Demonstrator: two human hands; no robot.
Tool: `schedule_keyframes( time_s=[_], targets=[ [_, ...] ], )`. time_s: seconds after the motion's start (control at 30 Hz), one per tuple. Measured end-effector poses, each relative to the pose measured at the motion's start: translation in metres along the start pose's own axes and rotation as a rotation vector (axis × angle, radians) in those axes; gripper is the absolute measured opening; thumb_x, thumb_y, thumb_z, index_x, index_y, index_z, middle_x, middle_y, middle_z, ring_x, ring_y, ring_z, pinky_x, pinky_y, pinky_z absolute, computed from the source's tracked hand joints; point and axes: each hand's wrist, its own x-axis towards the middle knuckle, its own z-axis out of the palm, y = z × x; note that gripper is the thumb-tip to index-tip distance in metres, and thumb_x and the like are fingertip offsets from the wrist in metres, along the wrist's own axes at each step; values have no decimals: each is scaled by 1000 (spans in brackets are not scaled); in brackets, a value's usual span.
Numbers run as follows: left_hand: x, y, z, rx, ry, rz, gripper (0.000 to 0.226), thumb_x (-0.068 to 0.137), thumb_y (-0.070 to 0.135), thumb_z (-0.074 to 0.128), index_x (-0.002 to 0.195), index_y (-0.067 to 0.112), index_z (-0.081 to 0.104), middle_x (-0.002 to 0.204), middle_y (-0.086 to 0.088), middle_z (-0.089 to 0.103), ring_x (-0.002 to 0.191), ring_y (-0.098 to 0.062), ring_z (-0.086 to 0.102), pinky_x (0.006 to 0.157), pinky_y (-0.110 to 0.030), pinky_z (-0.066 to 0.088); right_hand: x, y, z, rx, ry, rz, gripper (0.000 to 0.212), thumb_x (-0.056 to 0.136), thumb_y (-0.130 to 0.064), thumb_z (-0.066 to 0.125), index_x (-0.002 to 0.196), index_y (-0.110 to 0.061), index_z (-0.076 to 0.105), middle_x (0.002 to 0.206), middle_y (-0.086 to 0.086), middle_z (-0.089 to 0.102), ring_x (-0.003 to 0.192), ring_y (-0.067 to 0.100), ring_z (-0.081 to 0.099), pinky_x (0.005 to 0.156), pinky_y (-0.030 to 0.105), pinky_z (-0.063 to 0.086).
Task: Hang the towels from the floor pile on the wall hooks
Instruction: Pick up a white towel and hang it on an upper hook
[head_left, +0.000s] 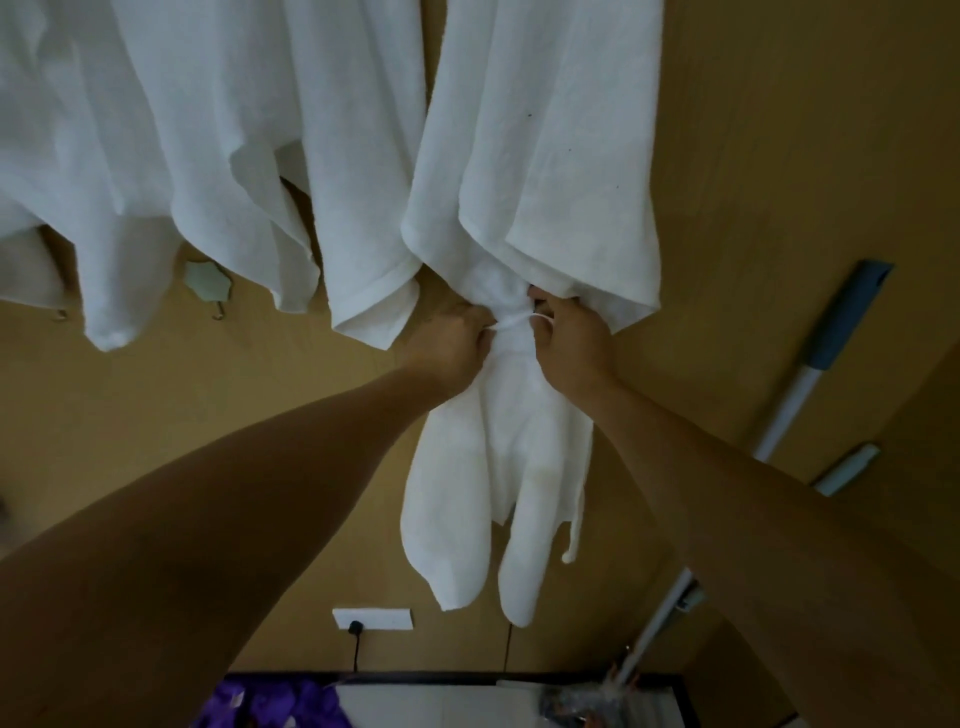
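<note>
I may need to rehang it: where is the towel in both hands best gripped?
Grip the towel at its gathered neck, just under the thin loop, from the front, as the left hand and right hand flank it. The cloth is narrowest there; below it hangs wide and loose.

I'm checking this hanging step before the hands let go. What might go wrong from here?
1. The left hand and right hand pinch the thin loop of the towel. No hook shows behind the bunched cloth, so the loop may miss and the towel could drop.
2. Neighbouring towels crowd that spot; a tug might pull one off.
</note>
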Motion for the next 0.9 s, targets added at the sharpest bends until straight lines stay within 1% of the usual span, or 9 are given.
schedule_keyframes(
  time_s=[0.1,0.23,0.33,0.43,0.5,0.57,0.7,0.83,0.9],
  targets=[
    [-5,-2,-3,28,-39,136,26,97,24,44,109,14,64,102,-5,68,91,-24,63,72,-33,48,1,0,-4,106,-42,40,38,92,-11,56,130,-13,56,111,3,66,103,18,61,88,21,44],
    [-13,-8,-2,-4,-50,185,31,97,25,43,121,19,61,116,-4,67,101,-23,63,76,-32,50,-3,-9,-6,137,-177,-31,54,89,-12,56,141,-24,46,90,-10,58,86,11,57,82,25,50],
    [-23,-14,-3,0,-48,158,26,96,23,45,109,13,65,101,-7,69,88,-25,64,68,-30,45,-7,-18,-3,93,-285,-96,47,89,-12,56,134,-22,50,91,-15,52,82,5,51,73,20,45],
    [-32,-18,-8,-41,-69,149,25,95,22,46,106,12,66,94,-7,69,82,-25,65,69,-33,48,-9,-23,3,49,-272,-61,35,88,-13,56,123,-17,55,75,-19,46,73,4,47,71,20,38],
    [-39,-17,-9,-43,-93,144,27,96,24,46,114,14,64,100,-5,70,87,-24,65,71,-28,46,-15,-23,4,43,-216,-13,30,88,-14,56,118,-12,57,75,-15,51,71,8,50,70,24,43],
    [-46,-14,-6,-70,-163,130,30,98,26,44,120,14,61,106,-5,69,92,-23,64,72,-26,44,-26,-18,4,30,-200,29,24,88,-16,57,111,-9,58,84,1,60,78,17,57,72,32,48],
    [-61,-5,1,-130,-241,137,30,100,29,40,115,12,60,104,-6,67,90,-24,63,76,-35,49,-53,-4,0,17,-283,62,13,93,-16,52,93,-6,61,83,11,64,75,22,61,70,42,52],
    [-66,19,-4,-270,-179,146,26,101,22,40,107,4,57,97,-11,63,84,-22,58,72,-29,43,-68,2,-20,297,-393,273,17,95,-22,48,93,-8,56,88,15,60,81,23,57,77,42,48],
    [-64,34,-13,-371,-142,138,24,101,20,39,104,2,56,92,-11,62,78,-20,57,70,-29,43,-72,-2,-29,397,-364,337,19,92,-21,48,94,-4,56,90,14,58,85,22,55,80,41,46]
  ],
)
